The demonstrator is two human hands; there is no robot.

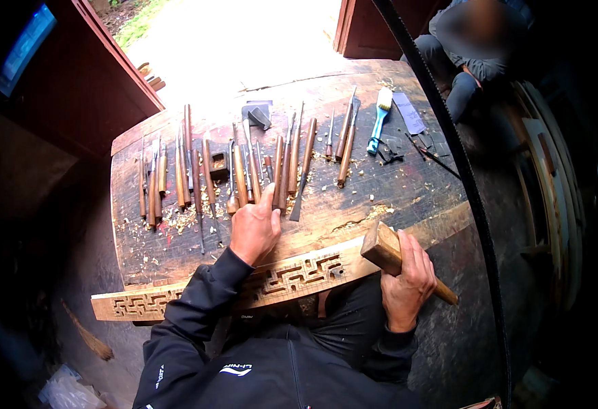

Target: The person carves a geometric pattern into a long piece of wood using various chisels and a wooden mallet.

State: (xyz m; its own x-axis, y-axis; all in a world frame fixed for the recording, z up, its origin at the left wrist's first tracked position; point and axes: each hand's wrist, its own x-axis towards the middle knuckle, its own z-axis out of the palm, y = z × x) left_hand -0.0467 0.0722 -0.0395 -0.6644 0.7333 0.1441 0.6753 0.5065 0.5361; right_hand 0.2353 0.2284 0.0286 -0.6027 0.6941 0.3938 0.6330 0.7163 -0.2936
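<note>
My left hand is over the row of wood-handled chisels, its index finger stretched forward to the handles near the middle and its thumb apart from it; its curled lower fingers are partly hidden. My right hand is wrapped round a wooden mallet, whose blocky head rests over the right end of a long pale board. The board, pierced with an angular fretwork pattern, lies along the near edge of the worn wooden bench; my left forearm crosses it.
A blue-handled brush, a dark block and wood shavings lie on the bench. A seated person is at the back right, beyond a dark vertical band. Boards lean at right; a broom lies lower left.
</note>
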